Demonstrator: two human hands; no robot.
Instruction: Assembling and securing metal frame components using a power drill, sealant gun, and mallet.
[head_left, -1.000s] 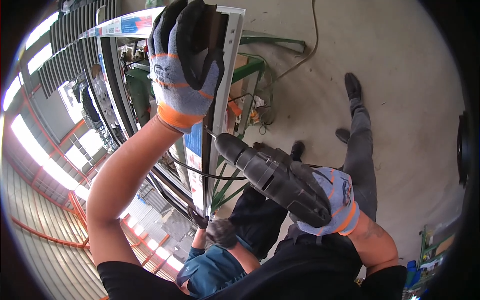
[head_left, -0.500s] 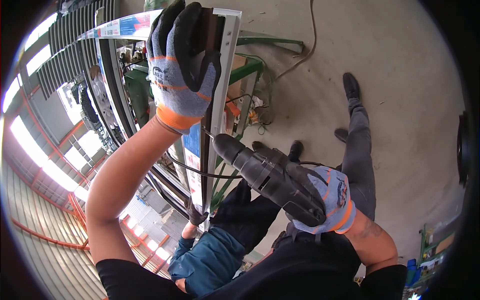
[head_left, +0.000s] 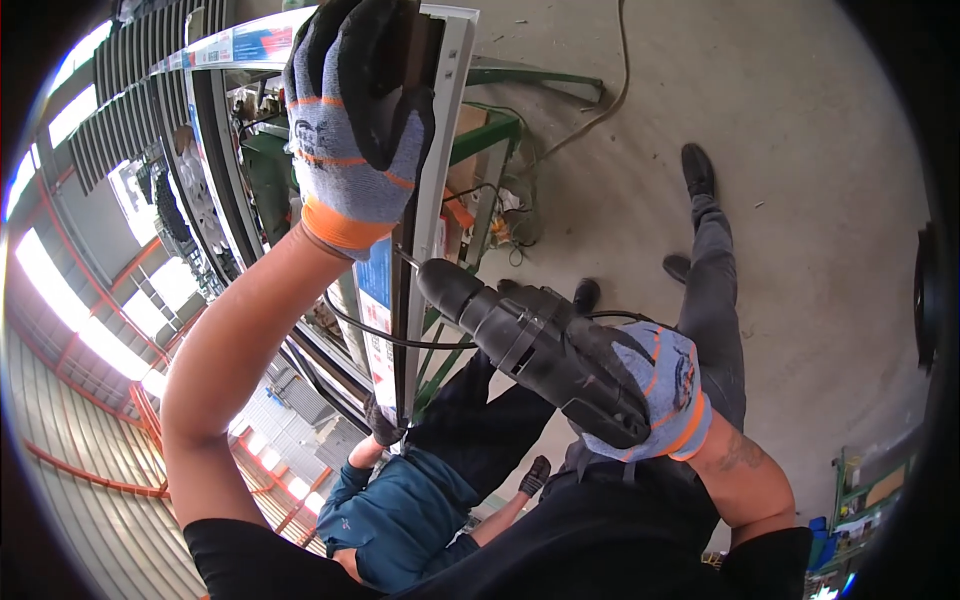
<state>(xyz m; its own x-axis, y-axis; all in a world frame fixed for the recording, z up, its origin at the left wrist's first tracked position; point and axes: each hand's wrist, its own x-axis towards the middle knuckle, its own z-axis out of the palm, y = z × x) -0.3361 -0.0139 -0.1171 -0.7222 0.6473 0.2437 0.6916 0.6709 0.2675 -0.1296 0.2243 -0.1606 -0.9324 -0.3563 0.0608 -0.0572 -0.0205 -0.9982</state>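
My left hand [head_left: 350, 150], in a grey glove with black coating and an orange cuff, grips the far end of a white frame [head_left: 432, 205]. Its fingers wrap over the left side, and the thumb lies along the right, beside a brown strip [head_left: 422, 50]. In my right hand [head_left: 660, 390], gloved alike, is a black power drill [head_left: 530, 345], tilted up and left. The thin drill bit [head_left: 405, 256] points at the frame's side just below my left wrist; whether it touches, I cannot tell. My right fingers are mostly hidden behind the drill.
A co-worker in a teal top [head_left: 400, 525] holds the frame's near end with a gloved hand [head_left: 380, 422]. Green stand legs [head_left: 490, 140] are under the frame. A black cord [head_left: 400, 341] crosses it, and a hose [head_left: 626, 80] lies on the floor.
The drill and both my hands appear slightly farther left and higher, along with the frame. The co-worker has shifted left, and the co-worker's other gloved hand now shows.
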